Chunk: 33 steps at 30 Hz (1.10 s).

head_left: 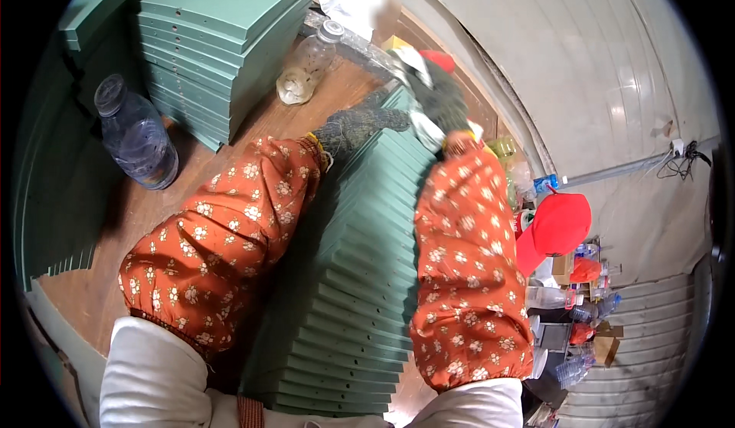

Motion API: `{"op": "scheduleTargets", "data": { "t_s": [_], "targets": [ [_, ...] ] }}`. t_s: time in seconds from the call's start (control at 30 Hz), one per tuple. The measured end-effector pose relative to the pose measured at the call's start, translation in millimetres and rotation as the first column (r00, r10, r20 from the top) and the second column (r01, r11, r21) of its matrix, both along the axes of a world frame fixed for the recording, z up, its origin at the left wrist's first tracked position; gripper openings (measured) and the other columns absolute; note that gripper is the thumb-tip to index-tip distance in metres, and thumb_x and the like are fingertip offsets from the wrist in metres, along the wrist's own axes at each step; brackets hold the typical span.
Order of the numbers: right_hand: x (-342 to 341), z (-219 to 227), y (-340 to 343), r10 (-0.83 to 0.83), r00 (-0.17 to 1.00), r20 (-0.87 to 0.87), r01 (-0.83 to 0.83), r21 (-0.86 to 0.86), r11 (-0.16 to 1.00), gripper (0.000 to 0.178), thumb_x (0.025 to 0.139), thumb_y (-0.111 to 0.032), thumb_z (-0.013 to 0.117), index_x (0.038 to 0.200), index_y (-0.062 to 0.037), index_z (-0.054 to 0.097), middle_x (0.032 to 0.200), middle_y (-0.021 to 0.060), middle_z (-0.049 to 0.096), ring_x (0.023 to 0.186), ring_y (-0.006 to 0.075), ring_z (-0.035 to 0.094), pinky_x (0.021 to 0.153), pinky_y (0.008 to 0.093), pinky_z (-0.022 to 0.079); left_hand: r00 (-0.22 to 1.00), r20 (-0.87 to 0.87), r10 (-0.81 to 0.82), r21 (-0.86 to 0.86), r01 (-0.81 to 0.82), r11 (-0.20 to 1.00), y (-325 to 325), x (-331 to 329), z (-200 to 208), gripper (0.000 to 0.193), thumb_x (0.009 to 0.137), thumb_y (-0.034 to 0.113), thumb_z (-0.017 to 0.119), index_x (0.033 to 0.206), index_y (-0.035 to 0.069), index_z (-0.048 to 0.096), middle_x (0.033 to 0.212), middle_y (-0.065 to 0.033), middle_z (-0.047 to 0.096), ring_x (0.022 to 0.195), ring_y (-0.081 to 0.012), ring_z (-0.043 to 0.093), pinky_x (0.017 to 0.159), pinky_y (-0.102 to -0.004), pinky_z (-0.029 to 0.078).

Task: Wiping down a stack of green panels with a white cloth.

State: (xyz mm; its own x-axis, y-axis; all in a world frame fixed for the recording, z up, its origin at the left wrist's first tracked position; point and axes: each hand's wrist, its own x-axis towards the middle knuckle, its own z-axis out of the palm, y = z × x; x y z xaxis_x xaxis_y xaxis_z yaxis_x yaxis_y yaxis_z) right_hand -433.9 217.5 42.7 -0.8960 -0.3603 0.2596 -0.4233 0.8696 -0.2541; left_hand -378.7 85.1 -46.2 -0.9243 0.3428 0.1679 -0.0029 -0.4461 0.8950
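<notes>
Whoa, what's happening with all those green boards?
A person in flowered sleeves is working at the far end of a row of green boards. The gloved left hand touches the boards; the right hand, blurred, is beside it with something white, maybe cloth. A clear bottle stands between this row and another green stack.

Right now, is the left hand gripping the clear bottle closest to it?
No, the gloved left hand is on the green panels; the clear plastic bottle sits apart.
</notes>
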Motion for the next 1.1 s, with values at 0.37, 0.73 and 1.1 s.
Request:
{"op": "scheduleTargets", "data": {
  "t_s": [0.37,0.73,1.1],
  "targets": [
    [65,7,129,-0.396,0.918,-0.006,0.372,-0.329,0.868,0.037,0.091,-0.031,0.050,0.121,-0.0089,0.052,0.089,0.0156,0.065,0.083,0.0259,0.065,0.067,0.0339,0.052,0.993,0.115,-0.037,0.234,0.009,0.972,8,16,7,0.060,0.082,0.016,0.062,0.134,0.001,0.036,0.123,-0.0134,0.049,0.110,-0.0217,0.049,0.095,-0.0336,0.039],
    [132,10,83,-0.442,0.869,0.223,0.485,-0.205,0.850,0.037,0.086,-0.024,0.057,0.120,-0.0126,0.052,0.104,0.0137,0.061,0.085,0.0186,0.061,0.073,0.0307,0.047,0.977,0.207,-0.056,0.167,0.021,0.986,5,12,9,0.029,0.079,0.012,0.068,0.103,0.000,0.057,0.088,-0.0061,0.060,0.078,-0.0155,0.059,0.066,-0.0259,0.050],
    [201,19,79,-0.120,0.990,0.068,0.138,-0.533,0.835,0.042,0.084,-0.018,0.062,0.122,-0.0034,0.050,0.114,0.0084,0.055,0.097,0.0170,0.055,0.083,0.0287,0.048,0.925,0.369,-0.093,0.103,0.059,0.993,4,36,34,0.068,0.079,0.027,0.067,0.134,0.001,0.036,0.126,-0.0148,0.048,0.113,-0.0207,0.049,0.090,-0.0315,0.044]
  ]
}}
